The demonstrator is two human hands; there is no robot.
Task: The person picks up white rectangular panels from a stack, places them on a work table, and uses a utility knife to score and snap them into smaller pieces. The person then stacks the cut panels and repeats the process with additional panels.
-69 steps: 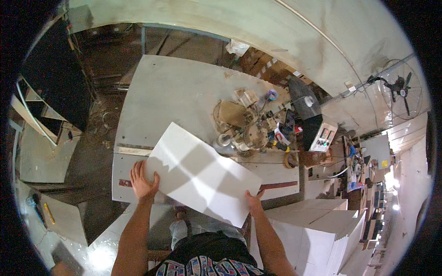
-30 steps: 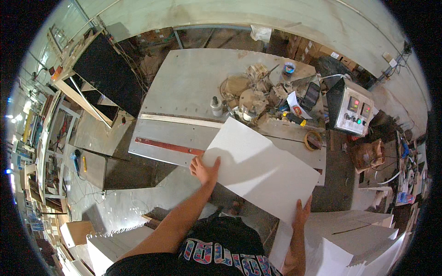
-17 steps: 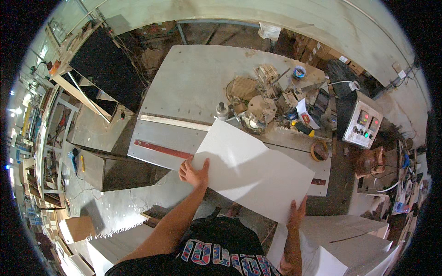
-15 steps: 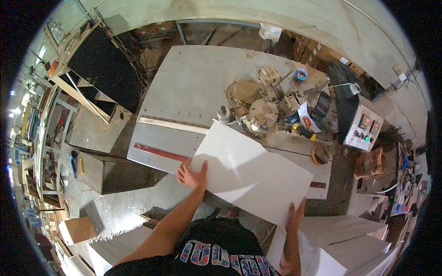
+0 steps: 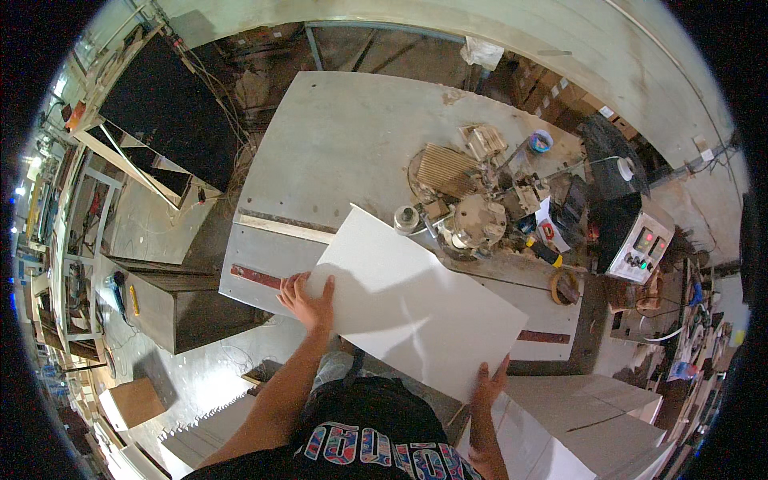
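Note:
A white flat panel (image 5: 416, 308) with one curved, wavy far edge is held tilted between my hands, over the near side of the machine table. My left hand (image 5: 310, 302) grips its left end, thumb on the upper face and the fingers along the edge. At the lower right corner my right hand (image 5: 488, 382) holds the panel, thumb on top; its other fingers are partly hidden. Just past the wavy edge stands the machine head (image 5: 476, 224) with a round dusty plate, and a white-and-grey cylindrical part (image 5: 406, 218) beside it.
The grey machine table (image 5: 344, 128) has a red strip (image 5: 544, 337) along its near side. A roll of tape (image 5: 564, 286) lies at its right. Beyond is a control box (image 5: 642, 244) with lit displays. Stacked panels (image 5: 576, 396) stand at my right, a cardboard box (image 5: 134, 404) at lower left.
The panel and both my hands have shifted left in view, while the machine head appears farther right. My grip at both ends looks the same.

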